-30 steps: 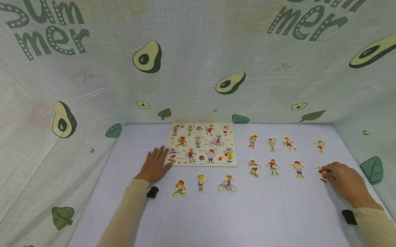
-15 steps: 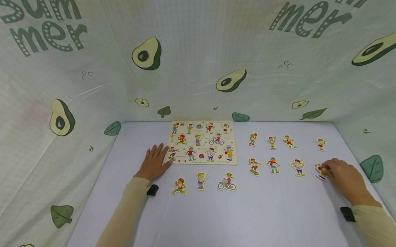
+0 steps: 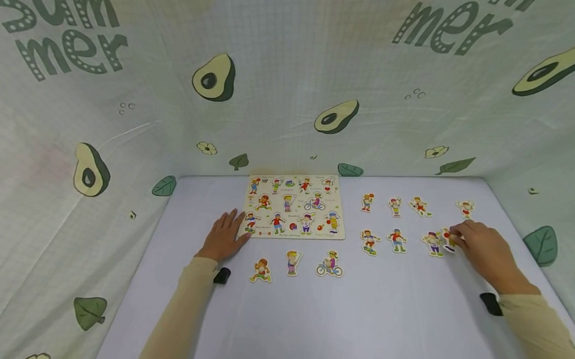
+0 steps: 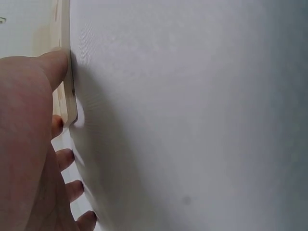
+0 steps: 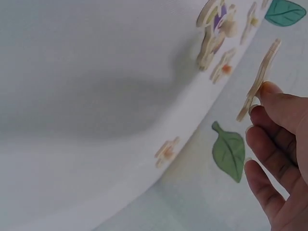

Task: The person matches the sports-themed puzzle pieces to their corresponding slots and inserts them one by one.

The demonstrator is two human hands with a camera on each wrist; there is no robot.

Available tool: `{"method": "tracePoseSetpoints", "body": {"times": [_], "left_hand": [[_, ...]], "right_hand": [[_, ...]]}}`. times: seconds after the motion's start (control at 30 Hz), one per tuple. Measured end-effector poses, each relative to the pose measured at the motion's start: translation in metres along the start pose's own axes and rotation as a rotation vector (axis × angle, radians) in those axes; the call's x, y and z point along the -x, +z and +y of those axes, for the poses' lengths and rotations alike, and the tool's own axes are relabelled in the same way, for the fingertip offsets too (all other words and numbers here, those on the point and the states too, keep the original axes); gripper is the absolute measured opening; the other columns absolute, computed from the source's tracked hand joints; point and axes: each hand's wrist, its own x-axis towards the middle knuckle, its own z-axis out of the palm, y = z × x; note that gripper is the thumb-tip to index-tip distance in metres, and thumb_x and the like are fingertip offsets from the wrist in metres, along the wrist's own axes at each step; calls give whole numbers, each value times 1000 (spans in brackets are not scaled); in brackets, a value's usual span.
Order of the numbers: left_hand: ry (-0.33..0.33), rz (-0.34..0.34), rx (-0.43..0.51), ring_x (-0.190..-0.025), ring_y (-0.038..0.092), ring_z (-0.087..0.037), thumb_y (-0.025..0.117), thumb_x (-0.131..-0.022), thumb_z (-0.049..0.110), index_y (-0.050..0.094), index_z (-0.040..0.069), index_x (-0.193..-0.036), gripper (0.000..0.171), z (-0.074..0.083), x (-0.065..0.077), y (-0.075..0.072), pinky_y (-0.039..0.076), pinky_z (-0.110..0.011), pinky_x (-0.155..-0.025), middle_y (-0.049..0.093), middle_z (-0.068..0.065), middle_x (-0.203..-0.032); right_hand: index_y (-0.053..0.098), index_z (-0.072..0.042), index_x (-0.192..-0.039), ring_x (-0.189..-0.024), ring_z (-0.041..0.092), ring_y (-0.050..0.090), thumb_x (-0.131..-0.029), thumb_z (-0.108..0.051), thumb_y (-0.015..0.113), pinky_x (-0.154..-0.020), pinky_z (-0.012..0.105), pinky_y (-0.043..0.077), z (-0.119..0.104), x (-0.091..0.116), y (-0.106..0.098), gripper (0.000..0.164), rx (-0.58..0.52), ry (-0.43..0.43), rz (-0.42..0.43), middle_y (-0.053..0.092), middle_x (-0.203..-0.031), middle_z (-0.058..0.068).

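My right hand pinches a small flat wooden puzzle piece, shaped like a child in sports clothes, between thumb and forefinger. In the right wrist view the held piece is edge-on and off the table. Close beside it, in the head view, lies the purple-trousered figure piece. My left hand lies with fingers spread at the lower left corner of the printed puzzle board. In the left wrist view its thumb touches the board's edge.
Several figure pieces lie right of the board, among them a skateboarder, a footballer and a tennis player. In front are a runner, a baseball batter and a cyclist. A patterned cloth surrounds the table.
My right hand has picked up the figure piece from the right end of the row and carried it left, near the purple-trousered figure. My left hand has stayed at the board.
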Motion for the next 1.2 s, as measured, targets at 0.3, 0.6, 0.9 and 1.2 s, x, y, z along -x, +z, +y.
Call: {"method": "tracePoseSetpoints", "body": {"times": [0.3, 0.6, 0.9, 1.2], "left_hand": [[-24, -51, -15, -160, 14, -48, 54, -109, 44, 26, 5, -168, 75, 6, 0, -6, 13, -59, -131, 18, -24, -174], [-26, -54, -14, -160, 13, -48, 53, -110, 43, 25, 6, -168, 75, 3, 0, -3, 12, -61, -131, 17, -23, -175], [-28, -55, -29, -160, 14, -48, 54, -109, 44, 25, 7, -168, 76, 1, -4, -2, 14, -61, -130, 17, -22, -175], [-25, -52, -17, -160, 13, -48, 54, -109, 42, 25, 6, -168, 75, 2, -2, -3, 13, -62, -130, 17, -23, -175]], "right_hand": [[72, 8, -104, -87, 40, 69, -84, -3, 86, -77, 61, 54, -32, -18, -1, 26, -4, -38, -16, 70, -93, 17], [73, 4, -105, -95, 39, 68, -88, -4, 83, -77, 57, 54, -63, -35, 6, 22, -44, -123, 8, 72, -98, 15], [74, 2, -107, -97, 36, 70, -90, -5, 82, -83, 55, 56, -92, -55, 17, 20, -56, -169, -11, 72, -101, 13], [74, 1, -110, -100, 33, 70, -95, -7, 79, -89, 53, 56, -113, -70, 27, 18, -75, -221, -29, 72, -102, 11]]}}
